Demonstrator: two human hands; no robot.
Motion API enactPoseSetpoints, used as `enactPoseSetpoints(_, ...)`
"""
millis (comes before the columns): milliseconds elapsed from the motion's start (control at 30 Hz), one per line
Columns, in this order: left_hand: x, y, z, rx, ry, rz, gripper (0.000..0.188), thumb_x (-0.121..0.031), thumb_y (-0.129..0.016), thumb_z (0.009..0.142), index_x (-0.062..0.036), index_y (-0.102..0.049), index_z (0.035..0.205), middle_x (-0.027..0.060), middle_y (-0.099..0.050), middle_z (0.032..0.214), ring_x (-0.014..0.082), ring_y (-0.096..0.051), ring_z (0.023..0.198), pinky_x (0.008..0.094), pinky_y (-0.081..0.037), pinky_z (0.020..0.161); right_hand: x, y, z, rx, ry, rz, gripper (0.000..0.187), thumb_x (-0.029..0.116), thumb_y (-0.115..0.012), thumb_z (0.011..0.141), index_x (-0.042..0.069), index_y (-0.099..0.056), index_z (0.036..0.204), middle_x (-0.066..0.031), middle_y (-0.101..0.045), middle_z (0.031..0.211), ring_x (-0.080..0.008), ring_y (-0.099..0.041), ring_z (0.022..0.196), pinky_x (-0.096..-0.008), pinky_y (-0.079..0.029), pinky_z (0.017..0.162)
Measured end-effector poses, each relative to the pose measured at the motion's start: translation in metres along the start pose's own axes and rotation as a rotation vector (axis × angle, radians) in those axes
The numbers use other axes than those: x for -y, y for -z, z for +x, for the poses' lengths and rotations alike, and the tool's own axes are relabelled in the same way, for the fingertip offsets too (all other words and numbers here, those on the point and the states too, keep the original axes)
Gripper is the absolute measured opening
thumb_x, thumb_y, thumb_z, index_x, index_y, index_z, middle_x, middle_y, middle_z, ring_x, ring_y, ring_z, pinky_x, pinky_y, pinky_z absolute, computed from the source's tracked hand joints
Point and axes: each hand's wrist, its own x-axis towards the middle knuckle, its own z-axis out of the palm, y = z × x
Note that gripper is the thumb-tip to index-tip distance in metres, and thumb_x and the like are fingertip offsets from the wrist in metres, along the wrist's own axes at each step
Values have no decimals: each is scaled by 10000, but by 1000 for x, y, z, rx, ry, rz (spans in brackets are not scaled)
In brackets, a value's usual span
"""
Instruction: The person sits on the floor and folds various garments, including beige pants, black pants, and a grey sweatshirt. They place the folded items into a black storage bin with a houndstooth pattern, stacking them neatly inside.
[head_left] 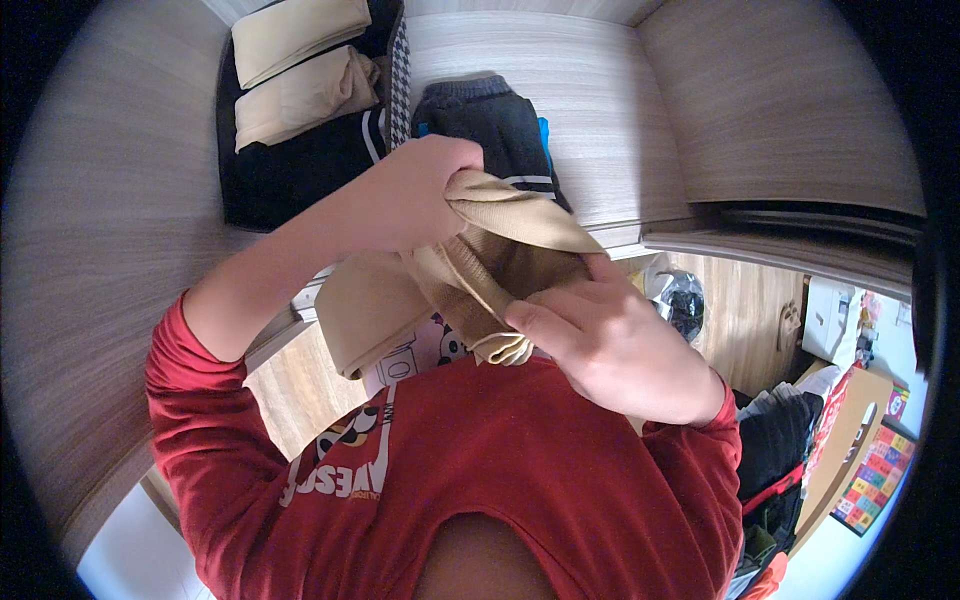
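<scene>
A tan ribbed-knit garment (365, 308) hangs partly folded in front of my chest, held up between both hands. My left hand (425, 190) grips its upper edge, with the fingertips hidden behind the cloth. On the other side, my right hand (610, 340) pinches an edge, thumb on the near face and fingers tucked inside the fabric. Between them the cloth gapes and shows its darker inner side. Just beyond my left hand, dark folded trousers (480, 112) with a grey elastic waistband lie on the wood-grain shelf (590, 130).
A black fabric storage box with a houndstooth side (401, 80) stands at the far left, holding tan folded clothes (300, 38) and black cloth. Cabinet walls (790, 110) rise on both sides. Lower right are piled dark clothes (775, 440) and a cardboard box (850, 440).
</scene>
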Motion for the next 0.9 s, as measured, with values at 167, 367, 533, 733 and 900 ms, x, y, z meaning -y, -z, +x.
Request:
enactPoseSetpoints(167,24,-23,-4,-56,54,280,144,-14,-579,644,44,-471,718,204,-552,692,354,-550,645,346,-431,583,-2,-17,5,93,11,-58,143,108,-497,727,16,-530,831,-36,-524,624,-199,-568,613,-357,-376,768)
enactPoseSetpoints(367,16,-3,-2,252,297,-349,224,-110,-670,659,-6,-474,686,84,-565,696,176,-547,635,292,-416,566,-4,-28,9,82,87,-78,114,112,-485,735,33,-540,797,-39,-541,624,-197,-573,590,-347,-382,743)
enactPoseSetpoints(533,18,1,-5,175,350,-662,327,-99,-713,632,-107,-386,628,-50,-428,613,41,-410,577,218,-329,496,-5,-28,9,80,21,-84,112,99,-481,726,32,-540,792,-44,-549,628,-191,-571,583,-337,-383,735)
enactPoseSetpoints(733,13,-3,-10,98,264,-728,345,-49,-703,629,-109,-365,671,-50,-410,646,38,-393,597,203,-316,509,-1,-17,9,167,-37,21,178,69,-525,702,19,-537,872,-46,-520,654,-202,-566,667,-353,-376,832)
enactPoseSetpoints(900,13,-7,-12,-18,120,-465,186,-35,-610,688,-51,-447,777,22,-473,697,121,-483,638,247,-382,562,-3,-18,12,127,-25,5,209,46,-537,681,13,-546,887,-54,-549,680,-222,-580,680,-380,-390,839)
